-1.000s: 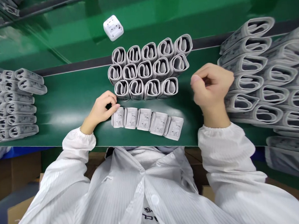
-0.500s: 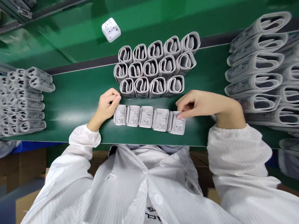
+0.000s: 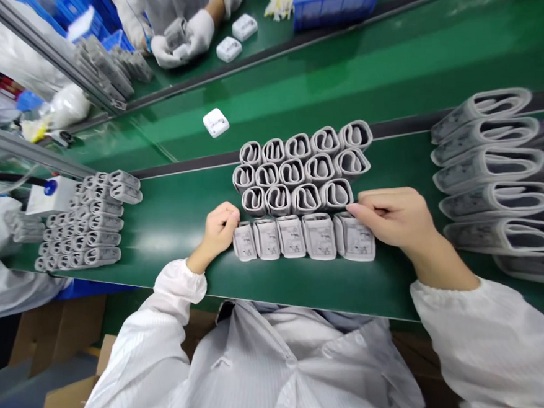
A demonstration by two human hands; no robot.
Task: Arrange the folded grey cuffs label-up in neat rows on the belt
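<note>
In front of me a row of several rolled grey cuffs lies side by side, printed faces up, with a middle cuff (image 3: 292, 238) between the two end ones. My left hand (image 3: 220, 227) is closed, thumb and fingers at the upper corner of the leftmost cuff (image 3: 244, 243). At the other end, my right hand (image 3: 394, 217) curls its fingers with the thumb on the upper edge of the rightmost cuff (image 3: 359, 242); its fingertips are partly hidden. Directly behind stand more rolled cuffs (image 3: 291, 173) in three rows, coiled ends up.
Stacked rolled cuffs (image 3: 103, 223) stand at left, and larger folded cuffs (image 3: 511, 162) at right. A white square device (image 3: 216, 122) lies on the green belt (image 3: 292, 91). Across it, a co-worker's gloved hands (image 3: 195, 38) hold a cuff near a blue bin (image 3: 337, 3).
My view has tilted up, showing the co-worker and bin. The front row has moved away from me, up against the rows behind, and its rightmost cuff lines up better. Both hands stay at its ends.
</note>
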